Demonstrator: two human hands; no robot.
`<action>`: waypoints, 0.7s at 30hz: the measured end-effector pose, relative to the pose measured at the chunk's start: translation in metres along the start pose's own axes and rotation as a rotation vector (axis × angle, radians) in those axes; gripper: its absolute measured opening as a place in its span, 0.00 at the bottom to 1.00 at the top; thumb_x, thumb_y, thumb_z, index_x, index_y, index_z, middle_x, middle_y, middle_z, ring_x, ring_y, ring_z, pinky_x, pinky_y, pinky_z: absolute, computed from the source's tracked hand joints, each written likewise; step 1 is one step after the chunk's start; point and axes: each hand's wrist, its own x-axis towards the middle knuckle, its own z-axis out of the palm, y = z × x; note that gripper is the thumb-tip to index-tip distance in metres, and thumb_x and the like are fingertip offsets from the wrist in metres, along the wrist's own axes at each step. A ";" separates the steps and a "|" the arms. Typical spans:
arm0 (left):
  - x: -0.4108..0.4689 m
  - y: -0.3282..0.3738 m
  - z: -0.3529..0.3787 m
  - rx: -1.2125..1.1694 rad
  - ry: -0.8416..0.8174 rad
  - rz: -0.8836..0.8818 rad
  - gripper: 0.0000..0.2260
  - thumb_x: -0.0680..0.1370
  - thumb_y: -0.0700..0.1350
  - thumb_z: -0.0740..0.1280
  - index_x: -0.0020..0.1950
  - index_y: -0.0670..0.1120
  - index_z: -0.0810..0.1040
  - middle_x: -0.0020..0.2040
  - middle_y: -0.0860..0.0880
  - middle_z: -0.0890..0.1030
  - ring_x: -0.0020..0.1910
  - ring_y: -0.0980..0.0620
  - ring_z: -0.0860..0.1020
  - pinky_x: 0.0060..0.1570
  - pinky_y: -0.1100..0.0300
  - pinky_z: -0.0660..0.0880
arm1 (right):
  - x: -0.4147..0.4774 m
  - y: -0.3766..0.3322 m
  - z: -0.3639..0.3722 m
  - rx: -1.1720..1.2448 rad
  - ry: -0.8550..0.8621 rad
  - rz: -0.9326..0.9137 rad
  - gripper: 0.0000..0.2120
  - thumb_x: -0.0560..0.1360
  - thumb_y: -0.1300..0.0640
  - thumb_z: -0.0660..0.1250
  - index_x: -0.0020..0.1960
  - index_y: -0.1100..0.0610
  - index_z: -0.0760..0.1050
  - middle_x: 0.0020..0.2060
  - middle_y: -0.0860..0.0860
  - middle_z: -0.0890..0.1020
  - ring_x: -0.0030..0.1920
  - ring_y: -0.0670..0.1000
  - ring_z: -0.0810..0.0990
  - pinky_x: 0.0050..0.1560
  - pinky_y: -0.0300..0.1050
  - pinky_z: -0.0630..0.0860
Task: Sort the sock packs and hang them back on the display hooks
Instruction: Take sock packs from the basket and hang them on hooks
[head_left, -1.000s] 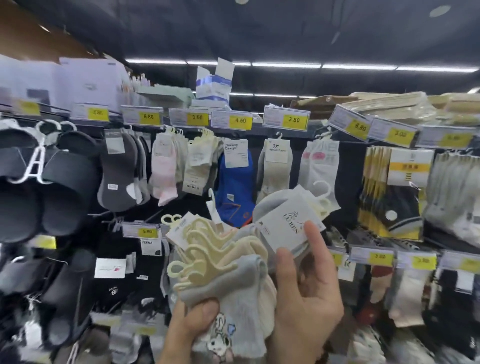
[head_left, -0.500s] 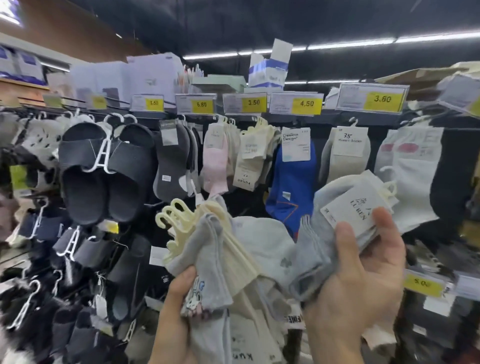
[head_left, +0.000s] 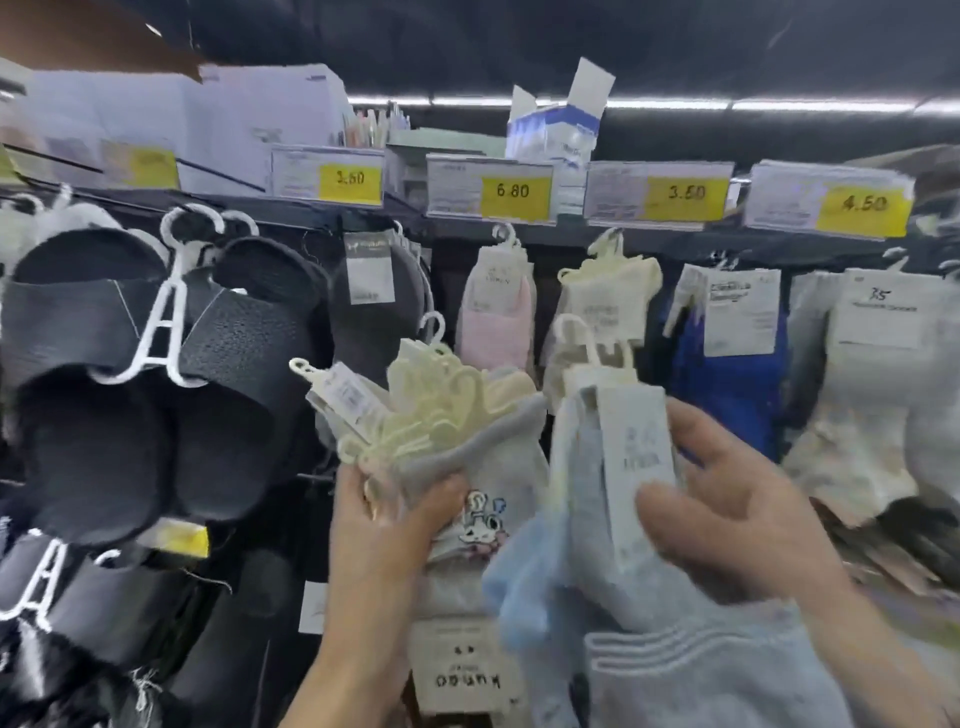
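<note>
Left hand (head_left: 382, 525) grips bundle of grey cartoon-print sock packs (head_left: 483, 467). Right hand (head_left: 743, 525) pinches pale-blue white-labelled sock pack (head_left: 582, 545). Best: compare label with pink hanging sock row (head_left: 496, 332) before hooking.

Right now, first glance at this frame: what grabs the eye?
Dead centre, the left hand grips a bundle of grey sock packs topped with cream hangers, while the right hand holds a light blue sock pack with a white label. At left hang black slippers on a white hanger, and yellow price tags line the shelf edge above.
</note>
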 end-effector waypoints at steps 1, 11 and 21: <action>0.010 0.000 -0.004 0.005 -0.033 -0.014 0.26 0.63 0.51 0.79 0.59 0.51 0.78 0.55 0.47 0.84 0.55 0.45 0.83 0.52 0.43 0.80 | 0.007 0.012 0.006 -0.012 0.006 0.014 0.27 0.56 0.73 0.76 0.53 0.58 0.82 0.44 0.59 0.87 0.38 0.53 0.87 0.32 0.40 0.81; 0.054 -0.001 -0.020 -0.103 -0.338 -0.177 0.48 0.58 0.61 0.82 0.72 0.43 0.69 0.64 0.40 0.80 0.62 0.36 0.79 0.61 0.33 0.73 | 0.052 0.048 0.039 -0.552 0.451 -0.198 0.20 0.62 0.47 0.73 0.51 0.51 0.76 0.41 0.43 0.87 0.40 0.44 0.86 0.35 0.34 0.80; 0.069 -0.011 -0.025 -0.188 -0.414 -0.303 0.41 0.57 0.56 0.84 0.66 0.49 0.74 0.59 0.43 0.84 0.56 0.38 0.83 0.55 0.38 0.77 | 0.054 0.062 0.028 -0.174 0.327 -0.078 0.08 0.79 0.57 0.63 0.48 0.58 0.80 0.38 0.45 0.87 0.37 0.43 0.85 0.43 0.42 0.79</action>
